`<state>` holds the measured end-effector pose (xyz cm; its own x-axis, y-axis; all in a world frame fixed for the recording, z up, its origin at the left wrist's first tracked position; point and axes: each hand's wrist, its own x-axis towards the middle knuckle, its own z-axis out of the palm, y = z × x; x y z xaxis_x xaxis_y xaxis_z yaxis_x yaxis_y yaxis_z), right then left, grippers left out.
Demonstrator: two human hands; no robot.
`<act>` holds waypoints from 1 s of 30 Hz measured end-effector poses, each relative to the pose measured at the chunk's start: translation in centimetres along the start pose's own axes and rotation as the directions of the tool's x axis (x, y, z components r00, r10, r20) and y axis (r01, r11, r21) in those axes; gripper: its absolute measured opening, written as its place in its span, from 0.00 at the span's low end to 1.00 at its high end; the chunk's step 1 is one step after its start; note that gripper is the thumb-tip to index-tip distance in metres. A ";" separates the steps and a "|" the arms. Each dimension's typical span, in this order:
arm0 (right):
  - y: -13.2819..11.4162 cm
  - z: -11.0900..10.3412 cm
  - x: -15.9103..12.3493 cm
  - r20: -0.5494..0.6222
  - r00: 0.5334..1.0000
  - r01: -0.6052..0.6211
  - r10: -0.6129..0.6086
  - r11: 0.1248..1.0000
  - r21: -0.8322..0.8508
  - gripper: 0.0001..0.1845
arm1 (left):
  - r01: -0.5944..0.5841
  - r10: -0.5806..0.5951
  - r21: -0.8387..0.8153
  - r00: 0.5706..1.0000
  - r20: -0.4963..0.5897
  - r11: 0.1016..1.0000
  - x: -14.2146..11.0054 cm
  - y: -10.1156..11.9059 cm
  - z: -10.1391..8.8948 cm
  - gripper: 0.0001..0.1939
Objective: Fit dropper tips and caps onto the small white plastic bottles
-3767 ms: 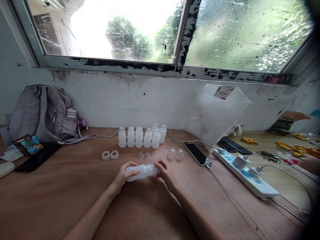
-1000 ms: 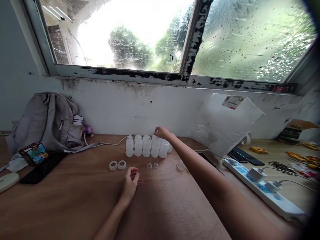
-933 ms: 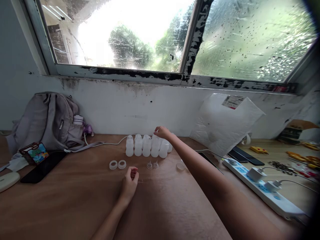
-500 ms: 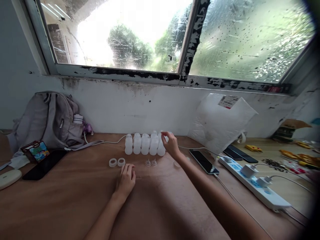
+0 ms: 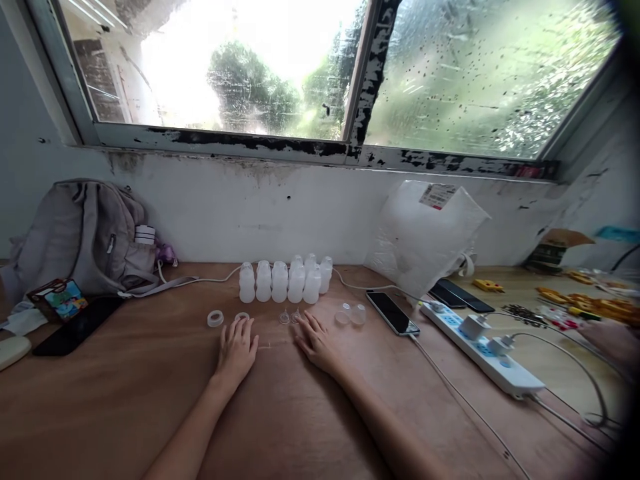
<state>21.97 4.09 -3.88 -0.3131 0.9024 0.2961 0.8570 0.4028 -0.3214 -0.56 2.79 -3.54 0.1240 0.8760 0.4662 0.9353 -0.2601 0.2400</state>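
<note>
Several translucent white plastic bottles [image 5: 280, 282] stand in a tight group near the wall. In front of them lie two white screw rings [image 5: 215, 319], two small clear teats [image 5: 289, 317] and two clear caps [image 5: 350, 314]. My left hand [image 5: 236, 349] rests flat on the wooden table [image 5: 125, 393], fingertips touching the right-hand ring. My right hand [image 5: 317, 343] lies flat too, fingers spread, fingertips just beside the teats. Neither hand holds anything.
A grey backpack [image 5: 80, 233] and a black phone [image 5: 75, 327] sit at the left. On the right are a white plastic bag [image 5: 425, 233], two phones [image 5: 393, 312], a white power strip [image 5: 480, 347] with chargers and cables, and small yellow parts [image 5: 575, 297].
My right hand set the bottle among the others by the wall, let go and came back down flat on the table. My left hand slid forward to the ring.
</note>
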 end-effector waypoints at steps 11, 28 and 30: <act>-0.2 -0.1 0.2 -0.038 0.999 0.038 -0.036 0.998 0.053 0.21 | 0.001 -0.006 -0.154 1.000 -0.030 0.988 -0.8 2.8 0.1 0.19; -3.9 -2.3 -1.5 -0.139 0.984 0.038 0.107 0.644 0.764 0.10 | 0.552 -0.164 -0.802 0.790 0.590 -0.226 -0.7 5.1 -2.1 0.17; -5.1 -2.5 -2.0 -0.078 0.993 0.020 0.085 0.540 0.842 0.11 | 0.570 -0.141 -0.774 0.772 0.619 -0.274 -0.8 5.4 -2.3 0.15</act>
<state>19.27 -0.12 -0.60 -0.2060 0.9188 0.3366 0.1120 0.3639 -0.9247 3.60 -0.29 -0.66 0.1687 0.9649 -0.2011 -0.4423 0.2564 0.8594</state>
